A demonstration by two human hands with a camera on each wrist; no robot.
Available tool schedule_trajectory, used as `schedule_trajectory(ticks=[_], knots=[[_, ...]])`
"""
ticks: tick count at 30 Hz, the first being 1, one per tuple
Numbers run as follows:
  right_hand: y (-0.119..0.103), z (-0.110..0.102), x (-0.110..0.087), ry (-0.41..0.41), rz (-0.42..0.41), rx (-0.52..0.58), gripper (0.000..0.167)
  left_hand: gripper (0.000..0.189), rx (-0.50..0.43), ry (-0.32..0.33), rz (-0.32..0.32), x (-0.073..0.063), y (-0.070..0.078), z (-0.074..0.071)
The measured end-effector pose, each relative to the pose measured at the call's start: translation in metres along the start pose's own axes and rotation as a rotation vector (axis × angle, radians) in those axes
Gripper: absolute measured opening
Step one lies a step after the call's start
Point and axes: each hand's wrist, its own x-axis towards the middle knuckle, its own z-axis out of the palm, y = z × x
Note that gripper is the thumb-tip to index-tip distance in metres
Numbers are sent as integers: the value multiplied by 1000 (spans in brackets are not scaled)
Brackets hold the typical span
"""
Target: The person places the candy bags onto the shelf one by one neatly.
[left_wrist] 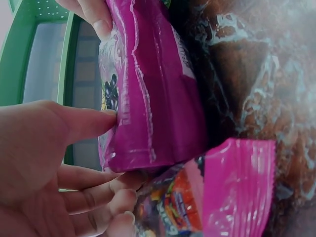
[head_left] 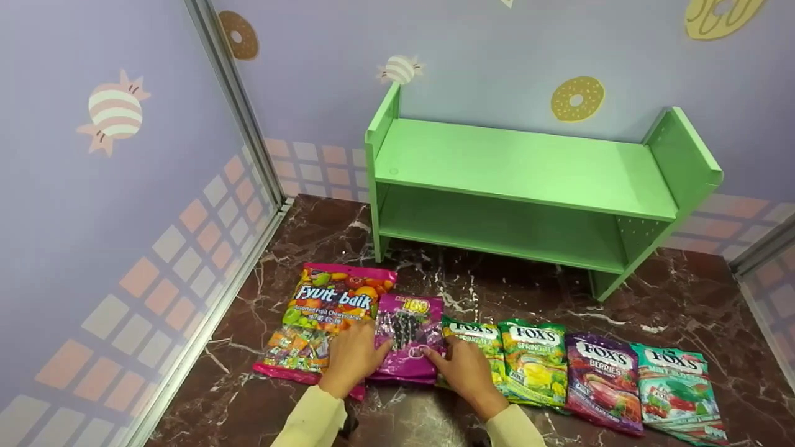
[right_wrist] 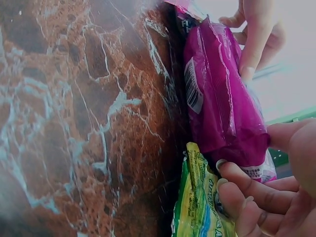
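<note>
A purple candy bag [head_left: 407, 329] lies on the dark marble surface between my two hands. My left hand [head_left: 351, 357] holds its left side, thumb on the front and fingers beside the edge in the left wrist view. At the opposite side, my right hand [head_left: 469, 371] grips it the same way, with the thumb [right_wrist: 286, 134] against the purple film. To the left is a larger Fyvit baik candy bag [head_left: 338, 298], partly covered by my left hand. A green-yellow Fox's candy bag [head_left: 475, 332] sits under and beside my right hand, partly hidden.
Rightward in the row follow another green-yellow Fox's bag [head_left: 535, 363], a dark purple Fox's Berries bag [head_left: 602, 382] and a teal Fox's mint bag [head_left: 677, 391]. Behind them stands a green two-tier shelf [head_left: 515, 161] against the lilac wall [head_left: 484, 62]. Another wall [head_left: 56, 217] rises at left.
</note>
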Motion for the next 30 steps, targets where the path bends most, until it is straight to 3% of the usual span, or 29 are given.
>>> schedule_trajectory(ticks=[8, 15, 25, 30], knots=[[1, 3, 0, 14, -3, 47, 36, 41, -20, -6, -19, 0, 0, 3], [2, 5, -2, 38, -40, 87, 34, 40, -57, 36, -2, -2, 0, 5], [2, 8, -2, 50, -81, 196, 21, 32, -215, 76, 15, -1, -1, 9], [2, 9, -3, 39, -84, 246, 16, 27, -236, 101, 17, -1, 0, 11]])
